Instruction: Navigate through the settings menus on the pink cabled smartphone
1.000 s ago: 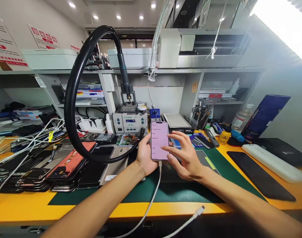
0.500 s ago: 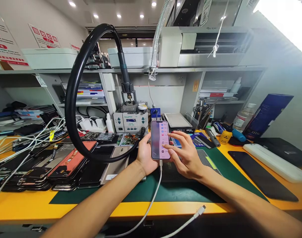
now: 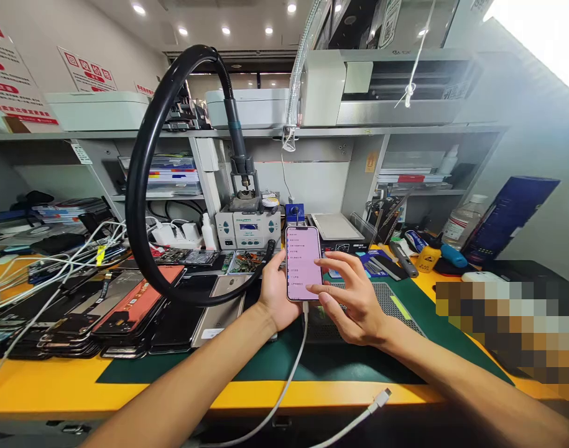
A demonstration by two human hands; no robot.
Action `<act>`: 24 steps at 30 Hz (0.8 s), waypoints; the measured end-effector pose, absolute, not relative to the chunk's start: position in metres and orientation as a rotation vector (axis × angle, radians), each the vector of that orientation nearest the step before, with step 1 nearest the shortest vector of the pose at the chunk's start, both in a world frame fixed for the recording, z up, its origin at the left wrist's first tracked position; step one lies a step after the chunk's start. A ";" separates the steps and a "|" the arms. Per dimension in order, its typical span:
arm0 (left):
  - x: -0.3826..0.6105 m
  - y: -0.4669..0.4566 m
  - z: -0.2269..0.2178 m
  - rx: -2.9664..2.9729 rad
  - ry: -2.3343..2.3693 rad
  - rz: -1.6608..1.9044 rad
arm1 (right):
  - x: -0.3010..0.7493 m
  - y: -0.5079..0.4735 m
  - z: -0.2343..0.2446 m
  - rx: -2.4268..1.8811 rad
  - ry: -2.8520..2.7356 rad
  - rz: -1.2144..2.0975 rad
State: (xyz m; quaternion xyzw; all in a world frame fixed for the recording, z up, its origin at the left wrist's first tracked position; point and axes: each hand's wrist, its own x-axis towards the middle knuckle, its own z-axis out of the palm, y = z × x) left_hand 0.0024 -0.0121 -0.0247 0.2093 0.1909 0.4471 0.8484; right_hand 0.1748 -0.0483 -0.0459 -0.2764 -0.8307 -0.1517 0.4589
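My left hand (image 3: 275,298) grips a smartphone (image 3: 303,264) upright above the green mat (image 3: 265,364), its pink screen lit with lines of menu text. A white cable (image 3: 284,386) is plugged into the phone's bottom and hangs over the table's front edge. My right hand (image 3: 352,295) hovers at the phone's right side, fingers spread, with the thumb touching the lower part of the screen.
A thick black hose (image 3: 139,174) loops up from the rework station (image 3: 247,227) behind the phone. Stacked phones and screens (image 3: 116,311) crowd the left of the yellow table (image 3: 41,389). A second loose white cable end (image 3: 380,398) lies at the front edge. Tools and a bottle (image 3: 459,224) stand at the right.
The phone's screen changed from one menu to a sliding transition to another list. My right thumb shifted slightly down the screen. The view moved a little.
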 end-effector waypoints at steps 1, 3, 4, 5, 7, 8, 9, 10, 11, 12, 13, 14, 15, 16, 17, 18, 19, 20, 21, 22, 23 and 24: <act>0.002 -0.012 -0.025 0.440 0.409 0.938 | 0.175 -0.048 -0.046 -0.675 -2.041 -0.376; 0.001 -0.011 -0.025 0.441 0.421 0.925 | 0.175 -0.048 -0.046 -0.674 -2.036 -0.380; 0.001 -0.011 -0.025 0.444 0.424 0.920 | 0.175 -0.048 -0.045 -0.679 -2.037 -0.382; 0.001 -0.011 -0.025 0.449 0.423 0.915 | 0.175 -0.048 -0.045 -0.688 -2.043 -0.383; 0.001 -0.011 -0.024 0.456 0.411 0.903 | 0.175 -0.049 -0.045 -0.709 -2.069 -0.380; 0.001 -0.012 -0.024 0.454 0.401 0.907 | 0.174 -0.049 -0.044 -0.719 -2.087 -0.376; 0.001 -0.012 -0.023 0.448 0.394 0.916 | 0.174 -0.049 -0.044 -0.728 -2.105 -0.372; 0.001 -0.013 -0.022 0.440 0.394 0.926 | 0.174 -0.049 -0.044 -0.739 -2.122 -0.369; 0.002 -0.014 -0.021 0.432 0.401 0.940 | 0.173 -0.049 -0.044 -0.751 -2.135 -0.368; 0.002 -0.015 -0.021 0.424 0.412 0.954 | 0.173 -0.049 -0.044 -0.762 -2.144 -0.370; 0.002 -0.015 -0.021 0.419 0.425 0.965 | 0.173 -0.049 -0.044 -0.772 -2.152 -0.374; 0.003 -0.015 -0.021 0.415 0.434 0.975 | 0.172 -0.049 -0.044 -0.776 -2.158 -0.381; 0.003 -0.015 -0.022 0.412 0.438 0.985 | 0.172 -0.048 -0.044 -0.771 -2.161 -0.392; 0.003 -0.014 -0.024 0.412 0.436 0.990 | 0.172 -0.048 -0.045 -0.759 -2.161 -0.405; 0.003 -0.013 -0.025 0.413 0.429 0.988 | 0.172 -0.048 -0.045 -0.741 -2.159 -0.420; 0.003 -0.013 -0.026 0.415 0.420 0.979 | 0.172 -0.048 -0.046 -0.722 -2.157 -0.434; 0.003 -0.012 -0.027 0.418 0.413 0.967 | 0.172 -0.048 -0.046 -0.706 -2.157 -0.447; 0.002 -0.012 -0.028 0.421 0.406 0.953 | 0.172 -0.047 -0.047 -0.691 -2.159 -0.457; 0.002 -0.011 -0.028 0.424 0.397 0.943 | 0.172 -0.047 -0.047 -0.679 -2.159 -0.462; 0.002 -0.011 -0.028 0.427 0.390 0.941 | 0.172 -0.047 -0.047 -0.668 -2.155 -0.468; 0.002 -0.012 -0.028 0.432 0.381 0.941 | 0.172 -0.047 -0.047 -0.662 -2.142 -0.474; 0.002 -0.012 -0.027 0.436 0.375 0.940 | 0.172 -0.047 -0.047 -0.668 -2.119 -0.482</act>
